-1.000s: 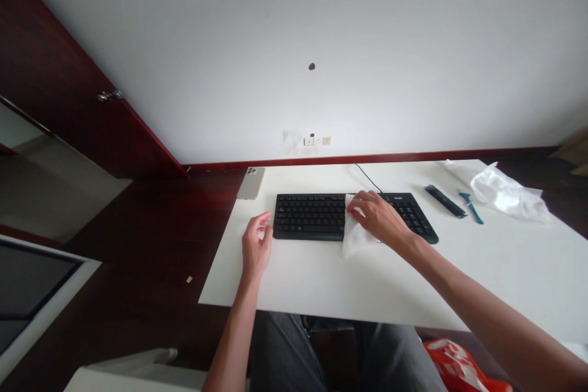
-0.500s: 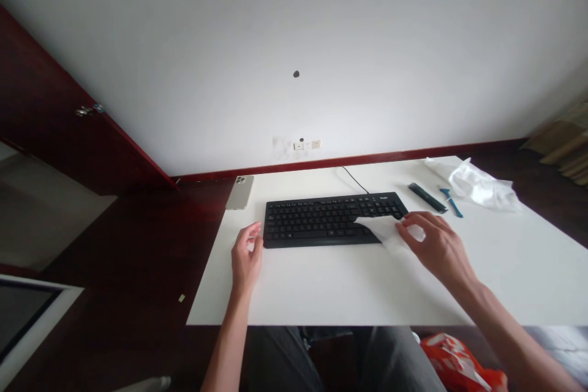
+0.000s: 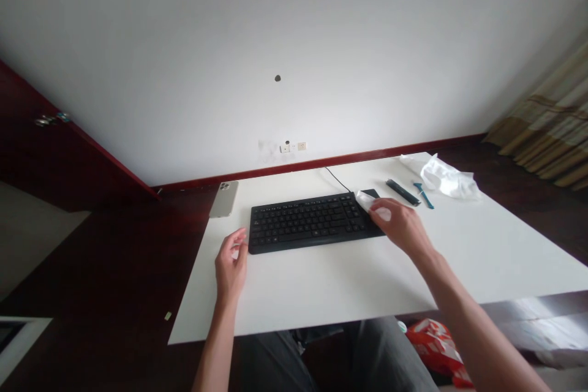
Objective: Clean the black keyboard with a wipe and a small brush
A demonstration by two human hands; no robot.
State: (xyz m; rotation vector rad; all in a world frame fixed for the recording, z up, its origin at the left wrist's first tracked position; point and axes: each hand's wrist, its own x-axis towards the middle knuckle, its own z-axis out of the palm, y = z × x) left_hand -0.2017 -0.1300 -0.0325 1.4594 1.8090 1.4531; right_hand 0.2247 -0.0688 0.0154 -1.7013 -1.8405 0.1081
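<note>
A black keyboard (image 3: 303, 223) lies on the white table, its cable running off toward the back edge. My right hand (image 3: 399, 223) pinches a white wipe (image 3: 365, 200), which hangs over the right part of the keys and hides some of them. Beside the keyboard's left end rests my left hand (image 3: 231, 263), its fingers loosely curved and apart from the thumb. The thumb is at the keyboard's lower left corner; whether it presses on it I cannot tell.
A phone (image 3: 224, 199) lies at the table's back left. On the right are a dark narrow strip-like object (image 3: 403, 192), a small blue tool (image 3: 423, 195) and a crumpled white plastic bag (image 3: 443, 177). An orange-red bag (image 3: 434, 343) is below the table's front edge.
My right hand has moved the wipe up toward the back of the keyboard's right part. The view has turned somewhat to the right. My left hand stays by the keyboard's left end.
</note>
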